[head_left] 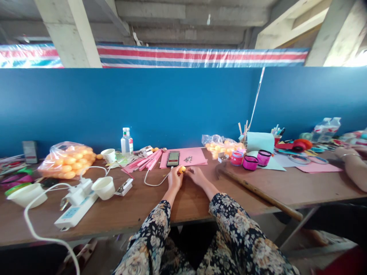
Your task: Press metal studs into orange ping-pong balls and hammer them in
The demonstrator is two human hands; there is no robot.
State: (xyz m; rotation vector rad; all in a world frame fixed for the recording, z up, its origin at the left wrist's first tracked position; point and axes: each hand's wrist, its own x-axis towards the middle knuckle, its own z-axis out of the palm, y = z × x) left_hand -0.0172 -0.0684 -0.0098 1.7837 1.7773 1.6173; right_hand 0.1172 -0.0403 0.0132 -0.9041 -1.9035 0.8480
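Note:
Over the brown table, my left hand [174, 178] grips a small orange ping-pong ball [182, 169] between its fingertips. A dark spot shows on the ball. My right hand [195, 175] is at the ball's right side with its fingertips pinched together; whatever they hold is too small to make out. Just beyond the hands lies a pink sheet [197, 154], bearing a phone [173, 158] and a little pile of small metal pieces [188, 159]. A white cable [151, 185] runs to the phone.
Bags of orange balls [67, 160] stand left and right. On the left are a power strip [77, 210] and paper cups [103, 187]. A wooden stick [260, 194] crosses the table at right, near pink cuffs [250, 162]. Another person's arm [355, 168] rests far right.

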